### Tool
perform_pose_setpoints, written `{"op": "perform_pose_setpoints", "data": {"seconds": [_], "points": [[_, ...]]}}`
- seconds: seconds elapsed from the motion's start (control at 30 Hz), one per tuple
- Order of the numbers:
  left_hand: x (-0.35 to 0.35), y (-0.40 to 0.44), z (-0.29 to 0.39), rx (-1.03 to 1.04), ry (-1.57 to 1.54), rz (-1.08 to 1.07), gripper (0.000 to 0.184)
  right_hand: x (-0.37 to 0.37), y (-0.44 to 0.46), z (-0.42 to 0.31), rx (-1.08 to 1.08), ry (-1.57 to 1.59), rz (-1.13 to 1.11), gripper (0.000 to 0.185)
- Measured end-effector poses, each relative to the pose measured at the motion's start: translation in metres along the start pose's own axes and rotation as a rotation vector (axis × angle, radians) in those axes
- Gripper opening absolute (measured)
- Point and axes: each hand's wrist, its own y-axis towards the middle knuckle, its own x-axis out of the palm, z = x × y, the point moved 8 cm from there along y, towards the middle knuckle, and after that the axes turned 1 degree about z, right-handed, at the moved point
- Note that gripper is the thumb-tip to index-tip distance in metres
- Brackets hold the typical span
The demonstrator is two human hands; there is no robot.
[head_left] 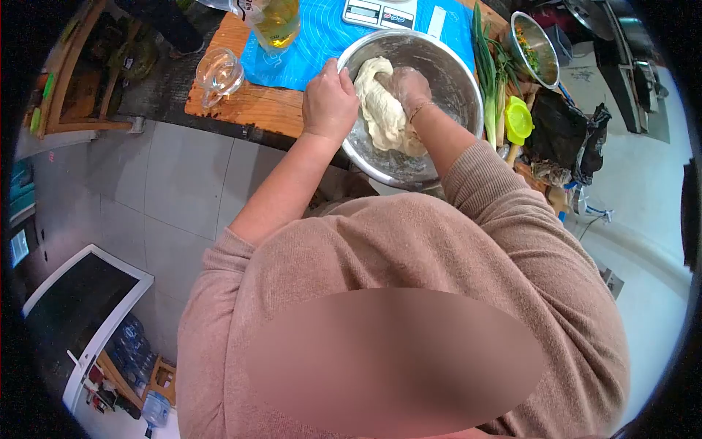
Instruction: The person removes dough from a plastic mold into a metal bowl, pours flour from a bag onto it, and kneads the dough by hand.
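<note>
A large metal bowl (466, 88) sits at the table's near edge, its inner wall smeared with flour. Inside lies a pale, soft lump of dough (384, 117), stretched long from the far side towards me. My left hand (330, 102) is closed on the bowl's left rim. Down in the bowl, my right hand (409, 88) presses against the right side of the dough, fingers curled and dusted with flour; the fingertips are partly hidden by the dough.
A blue mat (322, 44) bears a kitchen scale (379, 13). Left of the bowl stand an oil jug (276, 29) and a glass cup (219, 73). On the right are spring onions (488, 80), a bowl of chopped vegetables (552, 69) and a yellow-green plastic item (518, 119).
</note>
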Motion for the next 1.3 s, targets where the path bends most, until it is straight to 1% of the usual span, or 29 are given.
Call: {"op": "perform_pose_setpoints", "data": {"seconds": [0.03,0.1,0.17,0.2,0.27,0.33,0.4,0.47,0.57,0.67,0.7,0.77,0.8,0.87,0.97,1.07,1.1,1.17,1.23,1.3], "points": [[0.001,-0.001,-0.001,-0.014,0.004,-0.016,0.027,0.007,0.008,0.006,-0.015,0.001,0.005,0.056],[0.003,-0.002,-0.003,-0.037,0.021,-0.03,0.028,0.029,0.033,0.022,-0.192,0.106,-0.092,0.056],[0.005,0.001,-0.007,-0.067,0.035,-0.052,0.029,0.012,0.018,0.012,-0.127,0.273,-0.26,0.032],[0.004,0.002,-0.008,-0.067,0.041,-0.052,0.029,-0.017,-0.017,0.0,0.001,0.473,-0.367,0.031],[0.005,0.001,-0.006,-0.066,0.049,-0.065,0.029,-0.046,-0.027,0.002,-0.1,0.702,-0.323,0.035],[0.004,0.0,-0.003,-0.063,0.049,-0.061,0.027,-0.06,-0.023,-0.005,-0.25,0.45,-0.27,0.039],[0.003,0.002,-0.002,-0.057,0.048,-0.053,0.029,-0.056,-0.008,-0.01,-0.229,0.3,-0.225,0.047],[0.004,0.002,-0.005,-0.063,0.046,-0.037,0.033,-0.022,0.011,-0.022,-0.047,0.248,-0.2,0.062],[0.004,0.003,-0.003,-0.128,0.071,-0.123,0.033,0.0,0.012,-0.038,-0.171,0.395,-0.15,0.065],[0.002,0.004,0.0,-0.1,0.082,-0.116,0.032,-0.006,-0.019,-0.064,-0.442,0.216,-0.217,0.055],[0.002,0.004,-0.002,-0.089,0.091,-0.098,0.029,-0.023,-0.047,-0.078,-0.568,0.088,-0.211,0.047],[0.003,0.005,-0.003,-0.058,0.108,-0.057,0.024,-0.05,-0.093,-0.081,-0.611,-0.161,-0.184,0.035],[0.001,0.005,-0.002,-0.045,0.096,-0.047,0.024,-0.059,-0.11,-0.076,-0.626,-0.285,-0.17,0.031],[0.0,0.004,0.001,-0.023,0.069,-0.032,0.025,-0.071,-0.131,-0.051,-0.643,-0.392,-0.21,0.028],[0.001,0.004,-0.004,-0.102,0.053,-0.068,0.036,-0.067,-0.144,-0.014,-0.581,-0.418,-0.295,0.025],[0.001,0.004,-0.005,-0.069,0.015,-0.027,0.034,-0.051,-0.134,0.006,-0.509,-0.434,-0.293,0.017],[0.002,0.004,-0.003,-0.047,0.013,-0.019,0.03,-0.044,-0.128,0.006,-0.485,-0.522,-0.261,0.013],[0.0,0.004,-0.001,-0.003,0.007,0.004,0.022,-0.028,-0.108,0.01,-0.5,-0.537,-0.21,0.012],[0.002,0.004,-0.002,-0.006,0.003,-0.019,0.023,-0.017,-0.09,0.006,-0.548,-0.523,-0.161,0.014],[0.003,0.006,-0.002,-0.003,-0.003,-0.031,0.023,-0.019,-0.075,-0.001,-0.536,-0.449,-0.023,0.018]]}}
